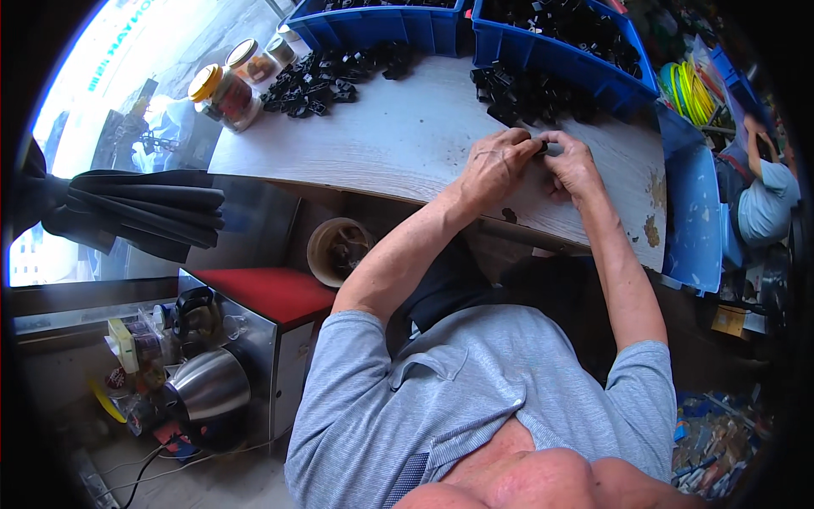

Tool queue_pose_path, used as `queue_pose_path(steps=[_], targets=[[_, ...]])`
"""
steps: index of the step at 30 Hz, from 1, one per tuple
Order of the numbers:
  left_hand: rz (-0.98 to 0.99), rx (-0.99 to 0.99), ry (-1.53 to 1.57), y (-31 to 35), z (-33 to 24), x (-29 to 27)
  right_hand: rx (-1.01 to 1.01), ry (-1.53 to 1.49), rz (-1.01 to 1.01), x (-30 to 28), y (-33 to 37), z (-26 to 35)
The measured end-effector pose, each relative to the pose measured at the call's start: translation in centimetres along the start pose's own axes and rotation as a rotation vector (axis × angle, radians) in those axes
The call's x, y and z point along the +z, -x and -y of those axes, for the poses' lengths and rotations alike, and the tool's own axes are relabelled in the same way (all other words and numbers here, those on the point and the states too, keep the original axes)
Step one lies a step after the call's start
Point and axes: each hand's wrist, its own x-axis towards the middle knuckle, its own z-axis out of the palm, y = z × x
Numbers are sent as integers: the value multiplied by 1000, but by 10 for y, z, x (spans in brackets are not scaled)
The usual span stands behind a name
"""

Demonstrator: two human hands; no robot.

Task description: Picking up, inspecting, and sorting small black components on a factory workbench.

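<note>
Nearest to the camera, the grey short-sleeved shirt [475, 373] of the person is seen along the lower edge. Beyond it, both bare arms are stretched over a whitish wooden table [373, 136] with worn brown patches. A small black plastic piece [542, 147] is held just above the near part of this table, between the two hands. By the left hand [498, 163], it is pinched between closed thumb and forefinger, while the other fingers are curled. By the right hand [570, 165], the piece is approached from the other side with thumb and forefinger bent and slightly apart; whether it is gripped there cannot be told.

Just beyond the hands, a right heap of black plastic pieces [530, 95] is spread before a deep blue plastic box [568, 64] filled with similar pieces. Farther left, another black heap [318, 85] is placed beside a clear jar with yellow lid [227, 97].
</note>
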Motion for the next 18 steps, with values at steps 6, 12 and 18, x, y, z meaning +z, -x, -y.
queue_pose_path(steps=[6, 12, 18], targets=[[-2, 7, 58, -3, 19, -4, 19, 75, -22, 3, 2, 8], [-53, -36, 105, -2, 18, -4, 31, 64, -15, 2, 1, 7], [-81, -73, 141, -2, 19, -2, 15, 93, 1, 1, 1, 7]])
